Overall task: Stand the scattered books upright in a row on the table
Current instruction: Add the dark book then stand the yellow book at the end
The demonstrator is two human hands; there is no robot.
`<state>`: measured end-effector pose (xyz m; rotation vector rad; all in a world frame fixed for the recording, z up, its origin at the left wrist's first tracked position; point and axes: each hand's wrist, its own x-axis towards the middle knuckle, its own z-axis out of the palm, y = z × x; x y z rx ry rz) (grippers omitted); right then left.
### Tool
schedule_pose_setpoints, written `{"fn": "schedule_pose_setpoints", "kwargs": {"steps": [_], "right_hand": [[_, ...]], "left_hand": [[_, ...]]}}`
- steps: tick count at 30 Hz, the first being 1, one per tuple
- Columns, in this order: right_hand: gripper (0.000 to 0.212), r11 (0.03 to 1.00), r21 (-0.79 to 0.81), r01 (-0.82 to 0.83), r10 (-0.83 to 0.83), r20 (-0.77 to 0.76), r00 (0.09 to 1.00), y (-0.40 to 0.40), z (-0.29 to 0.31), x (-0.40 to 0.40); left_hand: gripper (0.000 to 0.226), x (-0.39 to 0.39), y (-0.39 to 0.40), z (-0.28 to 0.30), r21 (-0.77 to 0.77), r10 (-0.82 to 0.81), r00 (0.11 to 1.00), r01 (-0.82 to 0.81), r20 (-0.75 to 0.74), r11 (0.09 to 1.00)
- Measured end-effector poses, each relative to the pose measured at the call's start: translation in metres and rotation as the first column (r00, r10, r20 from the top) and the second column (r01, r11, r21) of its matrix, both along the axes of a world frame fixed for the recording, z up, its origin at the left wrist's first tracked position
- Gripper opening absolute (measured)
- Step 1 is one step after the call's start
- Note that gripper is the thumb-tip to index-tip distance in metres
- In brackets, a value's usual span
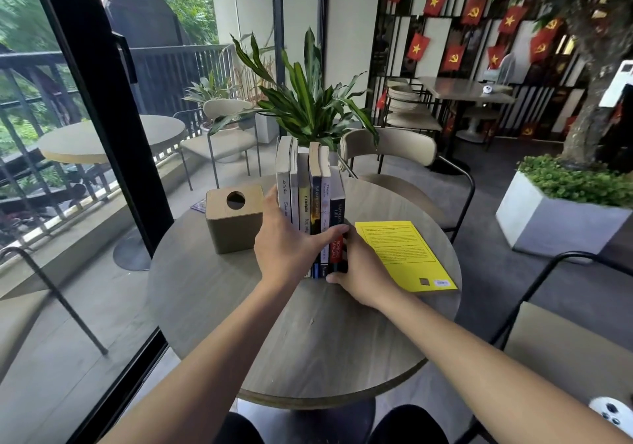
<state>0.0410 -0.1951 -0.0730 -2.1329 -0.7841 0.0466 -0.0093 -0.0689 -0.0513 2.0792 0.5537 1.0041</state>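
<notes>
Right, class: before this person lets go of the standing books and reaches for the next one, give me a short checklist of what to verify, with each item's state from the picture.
1. Standing books upright, spines facing the person: ok.
2. Left hand braces the row's left side: ok.
3. Right hand braces the right end: ok.
4. Row will stay up unaided once released: cannot tell; no bookend is visible.
5. All books stood up: not ok; the yellow book lies flat on the table.
6. Wooden box sits apart from the row: ok.
</notes>
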Motion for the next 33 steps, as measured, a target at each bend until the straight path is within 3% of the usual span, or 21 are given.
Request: {"fn": "schedule_pose_setpoints", "kwargs": {"steps": [3, 5, 7, 9, 12, 15, 17, 21, 28, 33], "right_hand": [[0.075, 0.966, -0.254, 0.048, 0.003, 0.196, 0.981, -0.010, 0.010, 0.001], [0.071, 0.904, -0.371, 0.211, -0.068, 0.363, 0.929, -0.018, 0.013, 0.008], [0.073, 0.824, -0.418, 0.383, -0.215, 0.395, 0.893, -0.030, 0.014, 0.020], [0.086, 0.723, -0.495, 0.481, -0.367, 0.315, 0.875, -0.044, 0.013, 0.034], [0.115, 0.619, -0.616, 0.487, -0.511, 0.155, 0.845, -0.064, 0.012, 0.045], [0.141, 0.608, -0.638, 0.472, -0.591, 0.032, 0.806, -0.075, 0.008, 0.058], [0.140, 0.633, -0.627, 0.453, -0.596, -0.022, 0.803, -0.079, 0.008, 0.065], [0.068, 0.769, -0.455, 0.449, -0.570, -0.168, 0.804, -0.086, 0.014, 0.066], [0.028, 0.771, -0.043, 0.636, -0.636, -0.004, 0.771, -0.061, 0.018, 0.047], [0.015, 0.801, 0.376, 0.466, -0.554, 0.170, 0.815, -0.032, 0.019, 0.022]], "left_hand": [[0.117, 0.001, 0.002, -0.002, 0.007, -0.002, 1.000, 0.002, -0.004, 1.000], [0.119, 0.001, 0.003, -0.003, 0.012, -0.012, 1.000, 0.012, -0.002, 1.000], [0.119, 0.002, 0.004, -0.003, 0.012, -0.016, 1.000, 0.016, -0.004, 1.000], [0.119, 0.002, 0.004, -0.003, 0.011, -0.022, 1.000, 0.022, -0.004, 1.000], [0.118, 0.002, 0.005, -0.004, 0.010, -0.026, 1.000, 0.026, 0.000, 1.000], [0.118, 0.002, 0.005, -0.005, 0.009, -0.029, 1.000, 0.029, -0.002, 1.000], [0.118, 0.002, 0.005, -0.005, 0.016, -0.031, 1.000, 0.031, -0.001, 0.999], [0.116, 0.001, 0.004, -0.004, 0.017, -0.035, 0.999, 0.035, 0.006, 0.999], [0.118, 0.000, 0.007, -0.004, 0.027, -0.023, 0.999, 0.024, -0.032, 0.999], [0.118, -0.001, 0.007, -0.004, 0.035, -0.030, 0.999, 0.031, -0.025, 0.999]]}}
